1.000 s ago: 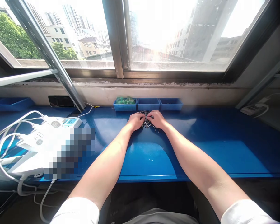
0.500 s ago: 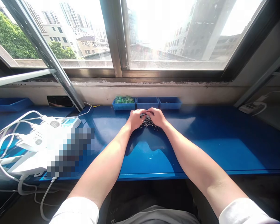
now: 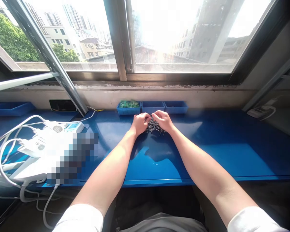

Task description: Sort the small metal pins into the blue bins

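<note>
A small heap of thin, dark and shiny pieces (image 3: 156,127) lies on the blue tabletop (image 3: 154,170); they are too small to name. My left hand (image 3: 140,123) is at the heap's left side, its thumb and fingers bent together in a pinch. Over the right of the heap, my right hand (image 3: 163,120) has its fingers curled and pressed together too. The fingertips of both hands are close to each other above the pieces. Whatever sits between them is hidden or too tiny to make out.
Behind my hands stand three small blue bins: a left one (image 3: 128,109) with green pieces, a middle one (image 3: 153,107) and a right one (image 3: 176,107). At left are a white power strip (image 3: 73,126) with plugs and cables, and a metal post (image 3: 70,91).
My fingertips have drawn slightly apart, the right hand shifting up a little. More of the heap shows between the hands. The bins have stayed in place.
</note>
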Motion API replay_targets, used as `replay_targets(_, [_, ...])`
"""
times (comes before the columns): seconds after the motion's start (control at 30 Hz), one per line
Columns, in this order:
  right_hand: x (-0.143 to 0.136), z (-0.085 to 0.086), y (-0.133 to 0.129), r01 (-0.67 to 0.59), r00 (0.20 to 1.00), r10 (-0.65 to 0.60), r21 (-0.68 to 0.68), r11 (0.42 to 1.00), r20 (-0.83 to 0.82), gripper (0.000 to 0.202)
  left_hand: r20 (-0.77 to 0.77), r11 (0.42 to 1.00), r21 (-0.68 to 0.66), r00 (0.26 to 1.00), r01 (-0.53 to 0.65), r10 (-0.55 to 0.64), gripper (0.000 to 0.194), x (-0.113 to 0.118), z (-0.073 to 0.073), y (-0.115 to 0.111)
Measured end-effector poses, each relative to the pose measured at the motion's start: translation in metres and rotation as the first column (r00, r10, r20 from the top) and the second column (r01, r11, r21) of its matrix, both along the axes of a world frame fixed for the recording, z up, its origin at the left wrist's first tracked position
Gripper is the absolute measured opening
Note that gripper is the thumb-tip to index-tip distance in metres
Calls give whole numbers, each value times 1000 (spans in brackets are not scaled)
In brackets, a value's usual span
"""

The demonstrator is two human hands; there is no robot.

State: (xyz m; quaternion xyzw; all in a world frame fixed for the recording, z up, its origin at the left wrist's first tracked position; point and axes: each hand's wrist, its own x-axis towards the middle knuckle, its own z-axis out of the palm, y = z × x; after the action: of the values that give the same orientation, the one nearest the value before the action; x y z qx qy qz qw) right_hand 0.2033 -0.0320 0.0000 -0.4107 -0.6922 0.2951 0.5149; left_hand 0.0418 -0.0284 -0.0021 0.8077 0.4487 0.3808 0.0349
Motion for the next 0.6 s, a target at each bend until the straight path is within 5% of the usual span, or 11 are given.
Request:
replay_targets(0.23, [4, 4, -2, -78, 990, 70, -58, 995, -123, 39, 17, 1000, -27, 1000, -14, 15, 17, -1, -2, 0])
replay_targets(0.6, [17, -3, 11, 177, 984, -177, 2, 984, 2, 42, -17, 955, -128, 963, -269, 269, 29, -8, -3, 5])
